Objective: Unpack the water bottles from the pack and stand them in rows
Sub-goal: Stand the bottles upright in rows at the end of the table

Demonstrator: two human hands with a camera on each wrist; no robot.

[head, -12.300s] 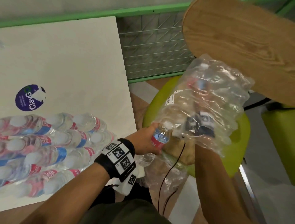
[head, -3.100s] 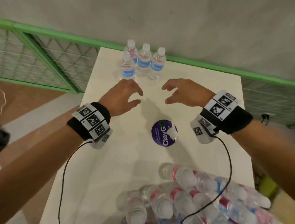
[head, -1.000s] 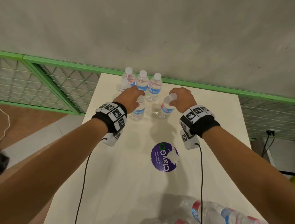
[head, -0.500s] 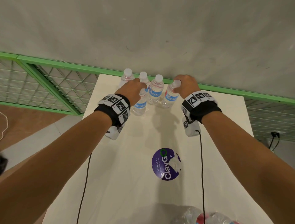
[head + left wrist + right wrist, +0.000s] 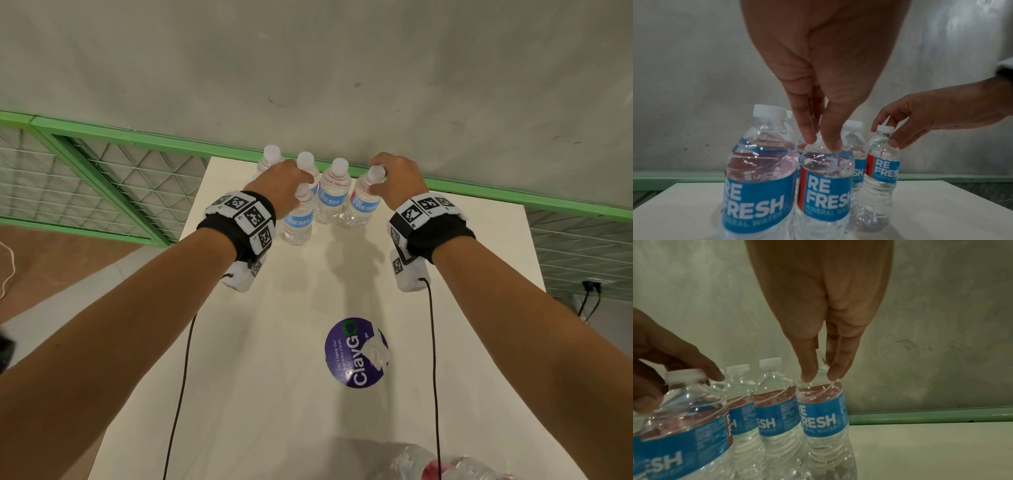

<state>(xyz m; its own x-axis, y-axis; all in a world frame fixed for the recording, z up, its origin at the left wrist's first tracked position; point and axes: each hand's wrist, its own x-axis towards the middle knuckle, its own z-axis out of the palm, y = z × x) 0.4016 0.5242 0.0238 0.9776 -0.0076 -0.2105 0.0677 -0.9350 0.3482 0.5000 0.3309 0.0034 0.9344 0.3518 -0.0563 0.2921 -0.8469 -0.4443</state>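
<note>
Several clear water bottles with blue labels stand at the far edge of the white table (image 5: 274, 394). My left hand (image 5: 291, 192) (image 5: 823, 144) pinches the neck of an upright bottle (image 5: 298, 221) (image 5: 826, 181) in front of the back row (image 5: 334, 195). Another bottle (image 5: 758, 178) stands close on its left. My right hand (image 5: 380, 178) (image 5: 818, 378) pinches the neck of a bottle (image 5: 363, 205) (image 5: 822, 418) at the right end of the back row. The left hand hides the cap of its bottle in the head view.
Loose bottles (image 5: 445, 466) lie at the table's near edge. A round purple sticker (image 5: 356, 353) marks the table's middle. A grey wall (image 5: 342, 68) and a green rail (image 5: 513, 202) run right behind the bottles. A green mesh fence (image 5: 102, 178) stands to the left.
Over the last second both hands have carried their bottles farther back to the standing group. The right bottle has gone from tilted to upright beside the back row.
</note>
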